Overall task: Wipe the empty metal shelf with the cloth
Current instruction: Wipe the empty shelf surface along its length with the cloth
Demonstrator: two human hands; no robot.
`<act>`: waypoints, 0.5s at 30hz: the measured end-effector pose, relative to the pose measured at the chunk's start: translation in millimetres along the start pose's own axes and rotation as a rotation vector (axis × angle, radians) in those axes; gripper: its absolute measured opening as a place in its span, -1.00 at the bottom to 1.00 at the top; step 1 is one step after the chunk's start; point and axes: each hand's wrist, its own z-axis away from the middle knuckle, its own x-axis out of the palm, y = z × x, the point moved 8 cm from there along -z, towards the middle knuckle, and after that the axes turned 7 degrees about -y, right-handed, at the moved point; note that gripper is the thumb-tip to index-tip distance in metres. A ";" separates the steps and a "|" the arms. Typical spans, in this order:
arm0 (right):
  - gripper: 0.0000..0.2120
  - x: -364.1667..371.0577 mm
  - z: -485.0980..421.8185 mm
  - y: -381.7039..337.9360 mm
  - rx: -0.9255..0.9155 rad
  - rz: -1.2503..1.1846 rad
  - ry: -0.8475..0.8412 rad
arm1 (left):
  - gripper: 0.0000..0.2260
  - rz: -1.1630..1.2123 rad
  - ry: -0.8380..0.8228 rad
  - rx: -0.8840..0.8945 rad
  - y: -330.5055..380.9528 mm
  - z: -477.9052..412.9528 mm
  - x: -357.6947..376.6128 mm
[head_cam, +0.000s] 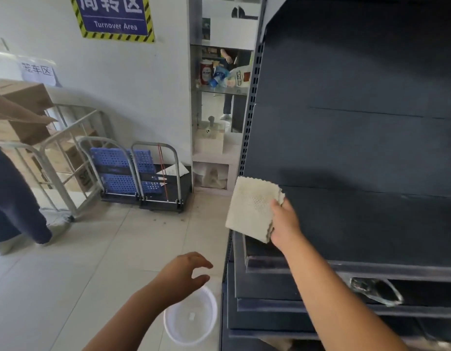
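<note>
Your right hand (285,224) pinches a folded, pale waffle-textured cloth (252,209) by its right edge, holding it upright at the left end of the dark metal shelf (358,219). Whether the cloth touches the shelf cannot be told. Your left hand (186,269) hangs lower and to the left, fingers spread and empty, above a white plastic basket (191,317) on the tiled floor (80,262). Beyond your left hand, folded blue trolleys (133,171) lean against the wall.
</note>
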 end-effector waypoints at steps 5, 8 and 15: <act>-0.71 -128.3 7.1 -65.7 -0.322 0.881 0.271 | -0.77 0.019 -0.006 -0.005 -10.0 -6.3 -0.1; -0.68 -168.8 6.0 -31.4 -0.129 1.169 0.269 | -0.78 0.029 -0.007 -0.001 -13.0 -7.9 -1.6; -0.72 -43.5 39.8 34.8 -0.235 1.173 0.022 | -0.81 0.088 0.036 -0.048 -40.1 10.5 -20.2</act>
